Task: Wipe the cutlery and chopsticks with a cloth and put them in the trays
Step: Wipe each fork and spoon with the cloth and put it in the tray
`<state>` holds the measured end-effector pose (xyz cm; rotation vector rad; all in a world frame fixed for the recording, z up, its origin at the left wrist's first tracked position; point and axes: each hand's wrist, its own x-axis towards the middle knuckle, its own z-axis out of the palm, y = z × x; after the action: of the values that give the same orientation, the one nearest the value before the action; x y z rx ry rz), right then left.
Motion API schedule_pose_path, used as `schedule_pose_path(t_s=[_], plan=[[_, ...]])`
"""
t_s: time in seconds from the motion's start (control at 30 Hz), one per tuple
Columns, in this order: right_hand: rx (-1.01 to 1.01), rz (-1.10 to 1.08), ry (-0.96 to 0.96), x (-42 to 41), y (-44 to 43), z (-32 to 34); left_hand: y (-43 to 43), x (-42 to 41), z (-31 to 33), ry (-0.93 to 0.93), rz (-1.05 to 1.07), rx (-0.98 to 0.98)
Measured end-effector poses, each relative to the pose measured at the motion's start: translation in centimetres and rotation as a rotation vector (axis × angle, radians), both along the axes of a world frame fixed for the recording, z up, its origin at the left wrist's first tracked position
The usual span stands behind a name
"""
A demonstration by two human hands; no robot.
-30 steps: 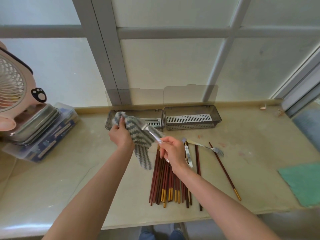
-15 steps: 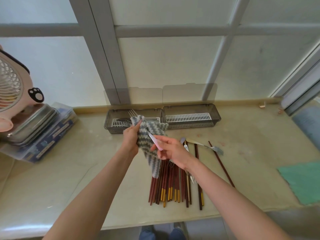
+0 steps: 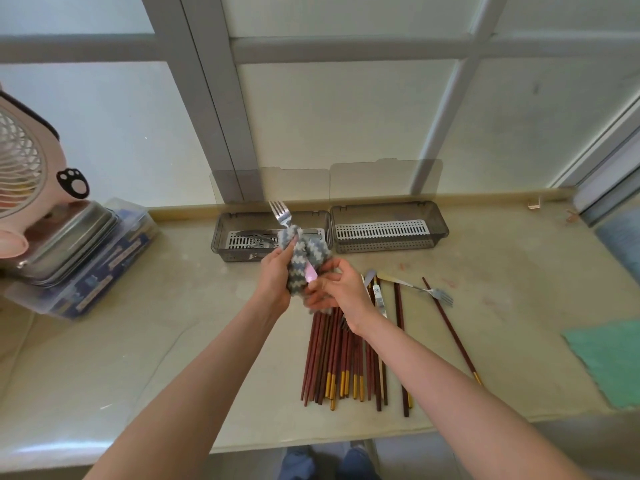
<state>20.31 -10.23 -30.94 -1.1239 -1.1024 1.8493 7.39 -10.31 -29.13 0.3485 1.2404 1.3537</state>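
L hand [image 3: 275,271] squeezes cloth [image 3: 304,258] round fork [image 3: 281,213], R hand [image 3: 341,289] pinches handle — best pull thru w/ steady squeeze.

The grey-and-white zigzag knitted cloth [image 3: 304,261] hides the middle of the pink-handled metal fork [image 3: 281,213]; only its tines and handle tip show. The cutlery lying in the left smoky plastic tray [image 3: 221,237] is too dim and overlapped to count. The pink slatted fan [image 3: 24,174] is cut by the left edge, the green cloth [image 3: 613,358] by the right.
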Motion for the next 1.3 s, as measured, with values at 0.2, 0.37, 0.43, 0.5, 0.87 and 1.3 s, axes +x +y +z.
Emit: schedule_pose_path(t_s=[0.2,0.37,0.43,0.5,0.87,1.3], plan=[[-0.043,-0.161,-0.181,-0.9,1.7,-0.8,-1.3,0.4,-1.0,0.118,-0.162,0.094],[0.012,0.1,-0.251,-1.0,2.9,-1.5,-0.8,-0.6,-1.6,0.271,-0.181,0.009],[0.047,0.21,-0.324,-1.3,3.0,-1.0,-0.4,-0.9,-1.7,0.351,-0.127,-0.039],[0.061,0.218,-0.404,-1.8,2.7,-0.7,0.2,-1.1,-1.8,0.413,-0.053,-0.085],[0.083,0.029,-0.352,-5.3,6.7,-1.0,-0.3,-2.5,-3.1,0.854,-0.229,-0.112],[0.787,0.395,-1.132,-10.5,14.4,-4.7,-3.1,-5.5,-2.5,0.177,-0.071,-0.193]])
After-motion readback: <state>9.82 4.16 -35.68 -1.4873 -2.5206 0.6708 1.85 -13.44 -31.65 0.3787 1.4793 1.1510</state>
